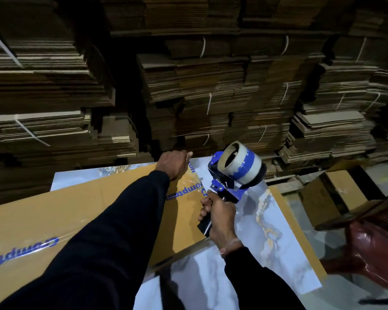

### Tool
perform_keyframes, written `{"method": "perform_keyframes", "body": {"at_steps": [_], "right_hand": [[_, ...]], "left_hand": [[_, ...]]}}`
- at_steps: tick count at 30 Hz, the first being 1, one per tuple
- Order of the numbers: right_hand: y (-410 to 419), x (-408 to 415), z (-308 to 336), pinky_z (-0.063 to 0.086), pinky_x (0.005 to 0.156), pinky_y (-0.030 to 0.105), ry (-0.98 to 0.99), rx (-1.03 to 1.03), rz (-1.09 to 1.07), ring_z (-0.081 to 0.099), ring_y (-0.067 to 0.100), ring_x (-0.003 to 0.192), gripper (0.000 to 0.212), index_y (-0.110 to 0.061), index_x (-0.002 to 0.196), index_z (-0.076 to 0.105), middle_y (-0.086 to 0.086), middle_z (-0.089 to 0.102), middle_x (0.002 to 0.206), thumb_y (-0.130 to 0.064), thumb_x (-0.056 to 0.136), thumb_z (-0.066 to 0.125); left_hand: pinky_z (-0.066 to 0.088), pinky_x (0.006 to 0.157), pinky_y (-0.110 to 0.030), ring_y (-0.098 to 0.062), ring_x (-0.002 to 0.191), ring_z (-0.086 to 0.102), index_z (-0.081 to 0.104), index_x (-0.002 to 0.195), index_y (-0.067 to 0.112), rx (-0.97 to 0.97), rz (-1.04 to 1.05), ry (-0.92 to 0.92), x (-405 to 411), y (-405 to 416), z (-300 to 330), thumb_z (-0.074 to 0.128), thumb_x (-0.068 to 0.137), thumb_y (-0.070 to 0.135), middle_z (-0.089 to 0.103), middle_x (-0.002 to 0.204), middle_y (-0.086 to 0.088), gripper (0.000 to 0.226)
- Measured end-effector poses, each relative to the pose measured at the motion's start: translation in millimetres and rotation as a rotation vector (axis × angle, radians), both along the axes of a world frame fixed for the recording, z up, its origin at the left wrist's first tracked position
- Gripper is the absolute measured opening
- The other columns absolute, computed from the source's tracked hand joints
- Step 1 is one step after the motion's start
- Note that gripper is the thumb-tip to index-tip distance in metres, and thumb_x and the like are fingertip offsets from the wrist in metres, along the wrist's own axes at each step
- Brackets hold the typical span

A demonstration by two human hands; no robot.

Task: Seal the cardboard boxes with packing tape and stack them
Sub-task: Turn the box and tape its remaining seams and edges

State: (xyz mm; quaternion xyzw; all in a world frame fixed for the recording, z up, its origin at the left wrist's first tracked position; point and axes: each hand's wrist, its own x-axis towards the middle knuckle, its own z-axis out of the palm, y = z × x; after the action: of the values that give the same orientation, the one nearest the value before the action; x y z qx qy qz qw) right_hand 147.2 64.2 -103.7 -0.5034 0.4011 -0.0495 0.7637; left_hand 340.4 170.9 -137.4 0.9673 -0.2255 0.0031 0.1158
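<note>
So, I judge that the task is in the middle of the sealing step. The flat cardboard box (61,211) lies on the marble-pattern bench (262,231) and fills the view from 9 o'clock to the centre. A glossy strip of clear tape (192,186) already shines over the blue printed letters near its far end, so at least one seam looks partly covered. I cannot tell if the strip runs the whole length of the box, because my left sleeve hides the middle part. No stacking of this box is done yet. At 3 o'clock a second brown box (336,193) stands lower, beside a dark red chair (372,249); I cannot see if it is taped.

My left hand (174,166) reaches forward to 12 o'clock, the arm almost straight, and it lies palm down on the far edge of the box. Its grip is not closed on anything; the fingers curl over the edge and press the cardboard down.

My right hand (220,217) is just right of centre, the wrist bent. Its grip is wrapped fully around the black handle of the blue tape dispenser (231,180), whose roll points up toward 1 o'clock. The blade end sits at the box surface, beside the taped letters.

What is left, in my opinion: finish this strip, cut it, then stack the box.
</note>
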Motion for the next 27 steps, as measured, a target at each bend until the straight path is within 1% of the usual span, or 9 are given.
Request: {"method": "perform_keyframes", "body": {"at_steps": [3,5,7,11,16,20,22,25,27], "right_hand": [[0.1,-2.0,2.0,0.033,0.041,0.027,-0.009,0.008,0.011,0.035,0.020,0.039,0.028,0.000,0.071,0.057,0.006,0.034,0.049,-0.010,0.097,0.060],[0.0,-4.1,4.4,0.033,0.041,0.026,-0.009,0.022,0.016,0.035,0.020,0.038,0.029,0.000,0.070,0.056,0.006,0.035,0.049,-0.009,0.097,0.060],[-1.0,-4.8,5.4,0.033,0.041,0.025,-0.013,0.035,0.018,0.036,0.019,0.037,0.028,0.000,0.071,0.057,0.006,0.035,0.050,-0.009,0.097,0.061],[-4.5,-4.3,2.8,0.033,0.042,0.026,-0.027,0.020,0.037,0.036,0.019,0.038,0.025,0.000,0.073,0.058,0.006,0.036,0.051,-0.009,0.096,0.062],[-6.9,-6.0,6.9,0.034,0.044,0.027,-0.027,-0.008,0.101,0.038,0.020,0.040,0.023,0.000,0.074,0.059,0.006,0.037,0.050,-0.010,0.094,0.061],[5.1,-29.2,12.1,0.038,0.044,0.028,-0.027,0.051,0.211,0.041,0.021,0.042,0.027,0.003,0.078,0.064,0.007,0.037,0.052,-0.015,0.098,0.062],[22.8,-51.1,13.8,0.041,0.046,0.030,-0.036,0.127,0.276,0.043,0.023,0.044,0.025,0.006,0.089,0.068,0.009,0.039,0.054,-0.017,0.097,0.064],[52.1,-84.6,17.9,0.047,0.052,0.032,-0.020,0.251,0.356,0.048,0.026,0.048,0.033,0.009,0.109,0.069,0.012,0.046,0.057,-0.019,0.093,0.070],[65.5,-100.9,17.3,0.051,0.058,0.036,-0.004,0.282,0.409,0.054,0.029,0.053,0.033,0.007,0.108,0.071,0.017,0.052,0.060,-0.020,0.089,0.075]], "left_hand": [[0.042,0.073,-0.039,-0.029,0.080,0.060,0.063,0.095,0.018,0.001,0.030,0.060,-0.9,12.4,-0.4,0.016,0.110,0.056,0.069,0.092,-0.010,0.063],[0.039,0.074,-0.039,-0.028,0.085,0.064,0.065,0.104,0.020,0.004,0.025,0.060,-2.0,23.7,-3.9,0.014,0.109,0.060,0.071,0.096,-0.009,0.065],[0.041,0.074,-0.040,-0.032,0.089,0.066,0.063,0.111,0.020,0.036,0.024,-0.012,-6.7,36.4,-8.0,0.016,0.109,0.059,0.072,0.099,-0.009,0.061],[0.048,0.071,-0.041,-0.031,0.083,0.064,0.060,0.102,0.016,0.063,0.037,-0.166,-26.3,56.0,-11.8,0.029,0.111,0.049,0.069,0.094,-0.011,0.046],[0.047,0.084,-0.044,-0.029,0.082,0.062,0.062,0.100,0.016,0.141,0.075,-0.160,-33.7,52.7,-4.6,0.030,0.110,0.046,0.070,0.090,-0.009,0.046],[0.043,0.090,-0.046,-0.032,0.096,0.063,0.062,0.111,0.015,0.134,0.168,-0.103,-43.6,59.7,-5.0,0.026,0.110,0.047,0.069,0.102,-0.011,0.048],[0.040,0.091,-0.047,-0.034,0.103,0.061,0.061,0.115,0.015,0.119,0.205,-0.092,-49.8,69.6,-7.5,0.026,0.109,0.046,0.068,0.111,-0.012,0.047],[0.038,0.095,-0.048,-0.035,0.113,0.059,0.059,0.125,0.014,0.105,0.262,-0.056,-58.5,86.1,-7.1,0.027,0.109,0.046,0.066,0.124,-0.013,0.048],[0.037,0.098,-0.049,-0.036,0.118,0.058,0.057,0.132,0.014,0.105,0.312,-0.032,-65.3,98.4,-5.6,0.026,0.109,0.047,0.064,0.130,-0.015,0.050]]}}
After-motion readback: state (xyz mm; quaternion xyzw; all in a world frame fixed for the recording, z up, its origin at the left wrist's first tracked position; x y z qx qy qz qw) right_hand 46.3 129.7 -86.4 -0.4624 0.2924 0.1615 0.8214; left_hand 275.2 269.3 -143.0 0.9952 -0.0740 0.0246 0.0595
